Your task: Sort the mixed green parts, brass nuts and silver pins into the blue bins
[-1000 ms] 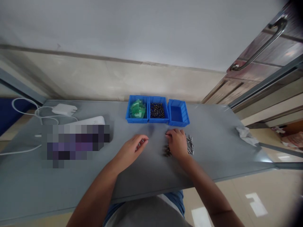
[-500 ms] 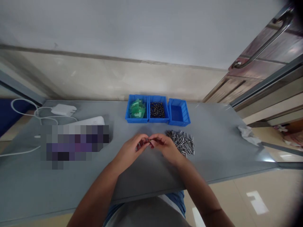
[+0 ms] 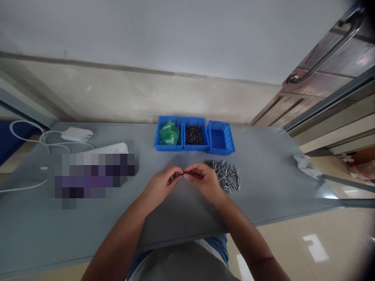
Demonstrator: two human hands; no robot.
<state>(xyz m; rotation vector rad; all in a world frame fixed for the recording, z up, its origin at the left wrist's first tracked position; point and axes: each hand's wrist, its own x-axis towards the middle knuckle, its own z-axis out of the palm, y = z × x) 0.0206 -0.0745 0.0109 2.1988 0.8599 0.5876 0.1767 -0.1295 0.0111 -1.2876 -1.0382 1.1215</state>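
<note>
My left hand (image 3: 160,187) and my right hand (image 3: 206,184) meet above the grey table, fingertips touching. Both are closed in a pinch around a small metal part (image 3: 184,174), mostly hidden by the fingers. Just right of my right hand lies a heap of silvery metal pins (image 3: 227,175), partly behind that hand. Beyond my hands, a blue bin (image 3: 195,148) contains many small dark, brass-tinted pieces (image 3: 193,135). The bin to its left (image 3: 168,148) holds green plastic pieces or packets (image 3: 169,133).
A third blue bin (image 3: 222,150) stands right of the other two, near the wall. On the left are a white charger (image 3: 76,134), looping cables and a white device (image 3: 115,149) beside a blurred patch. White crumpled tissue (image 3: 306,168) lies near the table's right end.
My fingertips have drawn closer together, and the right thumb and fingers have shifted over the small metal part, covering more of it. The camera view has moved very slightly.
</note>
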